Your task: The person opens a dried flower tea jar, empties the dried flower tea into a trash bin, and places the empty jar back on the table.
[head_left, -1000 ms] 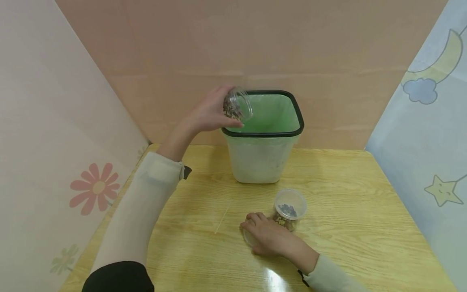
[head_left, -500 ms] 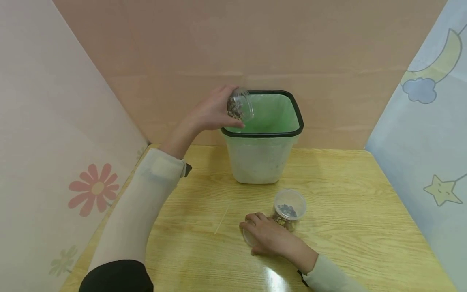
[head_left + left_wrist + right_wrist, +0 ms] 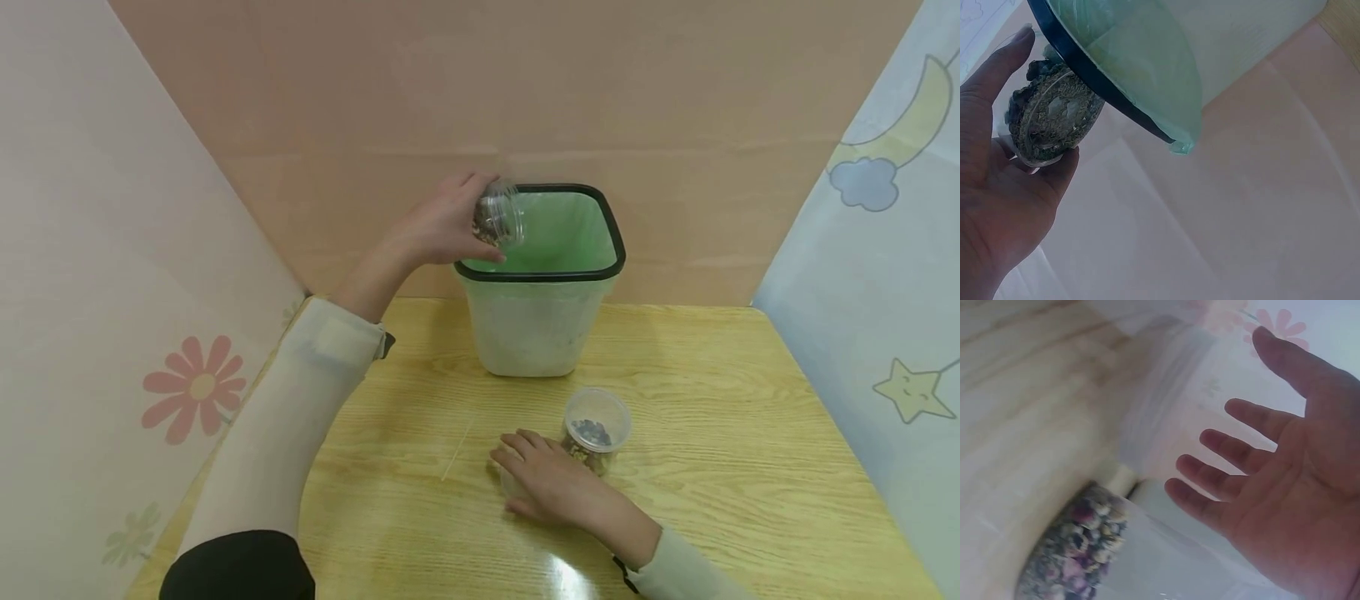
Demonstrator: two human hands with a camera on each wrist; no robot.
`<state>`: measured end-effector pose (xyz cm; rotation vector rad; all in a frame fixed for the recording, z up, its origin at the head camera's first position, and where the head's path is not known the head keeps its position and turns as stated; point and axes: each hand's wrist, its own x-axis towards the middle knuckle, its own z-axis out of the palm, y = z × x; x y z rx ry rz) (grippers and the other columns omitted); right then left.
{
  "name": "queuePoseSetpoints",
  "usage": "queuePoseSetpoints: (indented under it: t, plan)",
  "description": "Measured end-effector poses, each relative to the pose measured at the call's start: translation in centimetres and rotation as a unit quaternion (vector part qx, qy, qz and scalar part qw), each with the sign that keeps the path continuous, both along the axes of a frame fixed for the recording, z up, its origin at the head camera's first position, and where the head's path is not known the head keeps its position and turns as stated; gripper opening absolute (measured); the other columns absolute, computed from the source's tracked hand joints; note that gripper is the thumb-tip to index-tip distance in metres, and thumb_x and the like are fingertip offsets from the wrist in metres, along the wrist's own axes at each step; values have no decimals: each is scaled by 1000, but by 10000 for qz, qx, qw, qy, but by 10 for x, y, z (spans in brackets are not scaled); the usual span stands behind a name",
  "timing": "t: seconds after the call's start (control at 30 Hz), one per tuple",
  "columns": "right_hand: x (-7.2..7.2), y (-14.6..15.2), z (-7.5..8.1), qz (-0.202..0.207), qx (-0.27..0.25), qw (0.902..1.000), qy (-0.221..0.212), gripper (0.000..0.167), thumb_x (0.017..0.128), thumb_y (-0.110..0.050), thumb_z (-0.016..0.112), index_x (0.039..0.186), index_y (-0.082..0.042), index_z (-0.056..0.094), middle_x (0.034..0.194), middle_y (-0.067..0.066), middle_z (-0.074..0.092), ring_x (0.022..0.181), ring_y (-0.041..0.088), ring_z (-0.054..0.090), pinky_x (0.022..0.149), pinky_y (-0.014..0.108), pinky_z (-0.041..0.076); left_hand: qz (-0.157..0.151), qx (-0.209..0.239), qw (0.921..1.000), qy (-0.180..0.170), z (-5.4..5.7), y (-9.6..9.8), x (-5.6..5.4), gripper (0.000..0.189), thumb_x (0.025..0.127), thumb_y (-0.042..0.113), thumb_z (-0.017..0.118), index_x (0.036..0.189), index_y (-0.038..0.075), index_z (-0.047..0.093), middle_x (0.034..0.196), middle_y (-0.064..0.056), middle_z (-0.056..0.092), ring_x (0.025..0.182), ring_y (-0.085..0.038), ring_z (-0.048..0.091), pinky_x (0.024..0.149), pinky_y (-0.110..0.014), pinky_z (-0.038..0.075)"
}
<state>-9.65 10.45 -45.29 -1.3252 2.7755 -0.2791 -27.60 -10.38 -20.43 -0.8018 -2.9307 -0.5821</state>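
My left hand (image 3: pixel 446 227) grips a clear round jar (image 3: pixel 492 218), tipped sideways with its mouth over the left rim of a bin (image 3: pixel 536 277) lined with a green bag. Through the jar's base in the left wrist view, dried brownish plant bits (image 3: pixel 1060 119) and dark lumps show inside. Low over the table, my right hand (image 3: pixel 553 482) has its fingers spread and holds nothing, as the right wrist view confirms. It partly covers a clear round lid (image 3: pixel 511 485). Just behind it stands a second clear jar (image 3: pixel 597 421) with dried flower pieces (image 3: pixel 1079 550) in it.
A thin pale stick (image 3: pixel 456 450) lies left of the right hand on the wooden table (image 3: pixel 712 417). Printed walls border the table at the left and right, and a plain beige wall (image 3: pixel 360 100) rises behind the bin.
My left hand has shifted slightly right with the jar, turning it further over the bin. The fingers of my right hand have straightened and spread above the lid.
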Motion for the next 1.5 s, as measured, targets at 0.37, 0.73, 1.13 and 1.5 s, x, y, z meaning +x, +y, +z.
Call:
queuePoseSetpoints:
  t: [0.37, 0.73, 1.13, 1.5]
  plan:
    - [2, 3, 21, 86, -433, 9988, 232, 57, 91, -37, 76, 139, -13, 58, 145, 14, 53, 136, 36, 49, 107, 50, 46, -109, -202, 9996, 155, 2, 1, -2, 108, 76, 38, 90, 159, 14, 26, 152, -10, 38, 135, -27, 39, 112, -45, 39]
    - [-2, 9, 33, 137, -934, 9930, 712, 51, 91, -31, 77, 136, -14, 61, 142, 12, 56, 134, 36, 52, 103, 51, 49, -133, -438, 9988, 195, 4, 0, -4, 107, 76, 35, 90, 159, 10, 26, 153, -10, 38, 139, -27, 36, 116, -44, 35]
    - [-24, 30, 65, -147, -1742, 9734, 1478, 54, 88, -27, 80, 135, -6, 60, 137, 15, 59, 127, 34, 57, 101, 49, 51, -146, -539, 9982, 220, 4, 1, -6, 108, 77, 32, 90, 160, 11, 24, 152, -10, 38, 137, -27, 37, 114, -43, 37]
    - [-56, 62, 111, -559, -2243, 9515, 2028, 60, 84, -13, 81, 137, 1, 57, 140, 22, 55, 127, 39, 55, 94, 53, 53, -256, -696, 9967, 334, 3, 4, -5, 104, 78, 35, 89, 159, 14, 27, 152, -9, 39, 135, -27, 37, 113, -44, 39]
